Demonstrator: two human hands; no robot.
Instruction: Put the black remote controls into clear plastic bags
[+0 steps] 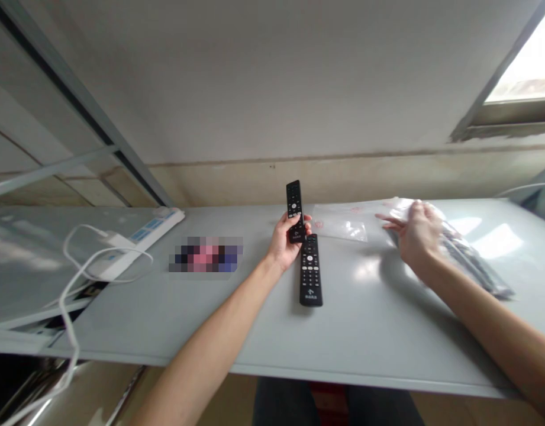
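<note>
A black remote control (293, 198) stands tilted up in my left hand (286, 239), the thumb lying across its buttons. Just below that hand, a second black remote (310, 272) lies face up on the grey table, its top end close to my fingers. On the right, my right hand (416, 234) is over a clear plastic bag (471, 254) with dark long items inside. Motion blurs this hand; some fingers stretch out to the left, apart, and I make out nothing held in them. A flat clear plastic sleeve (343, 228) with red marks lies between the hands.
A white power strip (143, 239) with a plugged-in white cable (65, 313) lies at the left. A pixelated flat patch (205, 255) covers something on the table (254, 343). The wall (263, 89) rises behind, with a window (525, 65) at upper right.
</note>
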